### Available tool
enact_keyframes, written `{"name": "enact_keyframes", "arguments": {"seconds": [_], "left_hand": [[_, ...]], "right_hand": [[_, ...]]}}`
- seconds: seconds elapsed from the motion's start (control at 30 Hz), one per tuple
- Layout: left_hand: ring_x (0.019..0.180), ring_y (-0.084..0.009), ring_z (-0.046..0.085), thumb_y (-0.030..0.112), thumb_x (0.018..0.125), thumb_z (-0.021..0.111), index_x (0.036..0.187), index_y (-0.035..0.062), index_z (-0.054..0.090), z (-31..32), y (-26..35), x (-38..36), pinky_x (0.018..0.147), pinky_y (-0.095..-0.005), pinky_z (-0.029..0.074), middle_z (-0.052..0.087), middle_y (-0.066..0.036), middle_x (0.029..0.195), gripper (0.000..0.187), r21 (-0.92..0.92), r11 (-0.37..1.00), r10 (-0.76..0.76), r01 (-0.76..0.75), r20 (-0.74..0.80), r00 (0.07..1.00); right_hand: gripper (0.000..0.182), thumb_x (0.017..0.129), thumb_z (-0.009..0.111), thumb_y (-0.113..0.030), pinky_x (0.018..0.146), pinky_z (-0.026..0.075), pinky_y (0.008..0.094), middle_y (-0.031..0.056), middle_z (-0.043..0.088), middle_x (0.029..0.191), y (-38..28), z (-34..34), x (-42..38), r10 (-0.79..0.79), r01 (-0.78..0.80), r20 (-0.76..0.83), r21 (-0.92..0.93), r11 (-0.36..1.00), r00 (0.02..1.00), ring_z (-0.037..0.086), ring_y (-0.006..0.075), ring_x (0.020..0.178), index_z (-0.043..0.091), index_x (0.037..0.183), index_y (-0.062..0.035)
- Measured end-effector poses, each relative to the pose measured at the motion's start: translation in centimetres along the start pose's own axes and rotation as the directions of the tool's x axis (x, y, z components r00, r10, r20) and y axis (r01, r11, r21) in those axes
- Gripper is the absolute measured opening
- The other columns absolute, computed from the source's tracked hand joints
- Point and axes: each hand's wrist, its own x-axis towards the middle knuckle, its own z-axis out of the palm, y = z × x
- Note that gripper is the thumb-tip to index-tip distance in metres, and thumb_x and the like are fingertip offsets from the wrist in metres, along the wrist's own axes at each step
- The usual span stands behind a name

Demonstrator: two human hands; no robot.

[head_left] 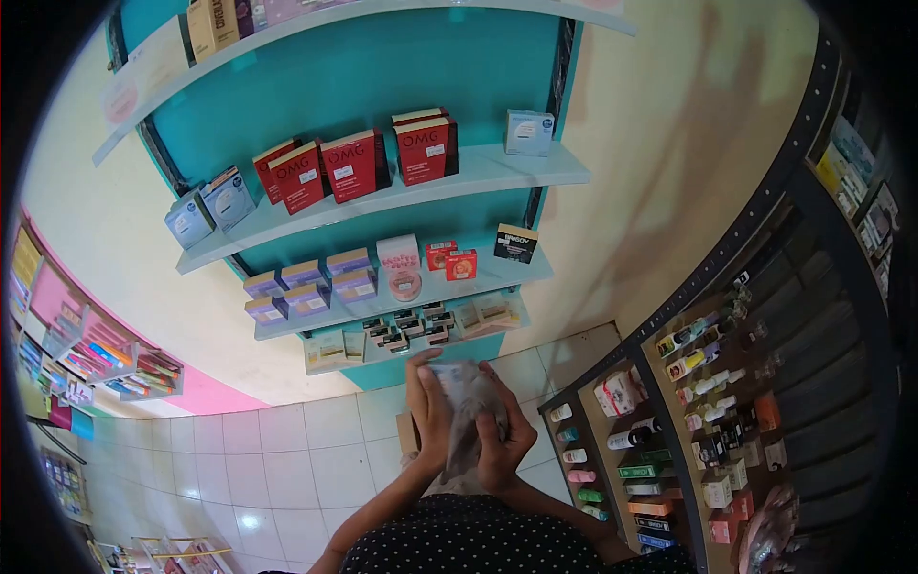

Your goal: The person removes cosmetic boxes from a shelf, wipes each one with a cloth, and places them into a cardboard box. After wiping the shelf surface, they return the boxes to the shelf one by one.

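Close to my body, in front of the lowest shelf, both hands hold a crumpled greyish bundle point(466, 426) that looks like thin plastic or cloth. A paler, flat-looking part shows at its top, between the hands; I cannot make out what it is. My left hand point(430, 411) wraps the bundle's left side. From the right, my right hand point(504, 435) grips it with the thumb pressed on its front. The bundle's lower end hangs down toward my dotted clothing. A brown cardboard box point(408, 436) shows partly behind my left wrist.
A teal wall unit ahead has white shelves point(382, 222) with red OMG boxes point(351, 165), light-blue boxes point(529, 132), purple boxes point(306, 298) and small black boxes point(411, 327). A dark rack point(660, 402) of bottles and cartons stands at right. The floor point(287, 450) is white tile.
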Motion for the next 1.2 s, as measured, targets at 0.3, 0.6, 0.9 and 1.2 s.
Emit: {"name": "enact_keyframes", "arguments": {"seconds": [0.3, 0.6, 0.9, 1.2], "left_hand": [[0.102, -0.0293, 0.044, 0.055, 0.084, 0.025, 0.117, 0.0060, 0.036, 0.4, 1.5, -1.3, 0.086, -0.0341, 0.037, 0.044, -0.017, 0.111, 0.061, -0.611, 0.674, -0.137, 0.414, 0.447, 0.884], [0.113, -0.0276, 0.036, 0.051, 0.084, 0.025, 0.118, 0.0032, 0.033, 0.1, 2.2, -1.9, 0.097, -0.0357, 0.023, 0.039, -0.019, 0.121, 0.059, -0.577, 0.771, -0.060, 0.271, 0.358, 0.932], [0.110, -0.0241, 0.037, 0.050, 0.084, 0.020, 0.113, 0.0043, 0.034, 0.0, 3.0, -2.0, 0.093, -0.0338, 0.028, 0.037, -0.019, 0.123, 0.056, -0.501, 0.837, -0.007, 0.220, 0.392, 0.920], [0.106, -0.0233, 0.040, 0.058, 0.082, 0.020, 0.113, 0.0068, 0.034, 0.2, 3.1, -1.6, 0.091, -0.0309, 0.030, 0.038, -0.021, 0.121, 0.061, -0.553, 0.789, -0.022, 0.267, 0.408, 0.913]], "right_hand": [[0.032, 0.081, 0.045, -0.009, 0.091, 0.035, 0.0335, 0.0198, 0.047, 0.117, -0.1, -0.1, -0.2, -0.157, 0.180, 0.232, -0.083, 0.980, 0.960, 0.045, 0.0280, 0.111, 0.048, 0.109, 0.0065], [0.034, 0.084, 0.040, -0.014, 0.096, 0.028, 0.0347, 0.0194, 0.043, 0.121, 1.9, -0.4, -0.4, -0.090, 0.086, 0.165, 0.033, 0.996, 0.982, 0.038, 0.0279, 0.116, 0.047, 0.111, 0.0063], [0.034, 0.079, 0.048, -0.012, 0.086, 0.037, 0.0298, 0.0141, 0.048, 0.108, 1.1, -0.3, -0.2, -0.096, 0.106, 0.091, -0.116, 0.987, 0.991, 0.048, 0.0209, 0.098, 0.049, 0.109, 0.0028], [0.060, 0.077, 0.048, -0.045, 0.084, 0.038, 0.0359, 0.0207, 0.047, 0.106, 1.1, -0.6, -0.9, -0.327, 0.373, 0.205, -0.254, 0.893, 0.923, 0.048, 0.0282, 0.097, 0.049, 0.105, 0.0082]]}}
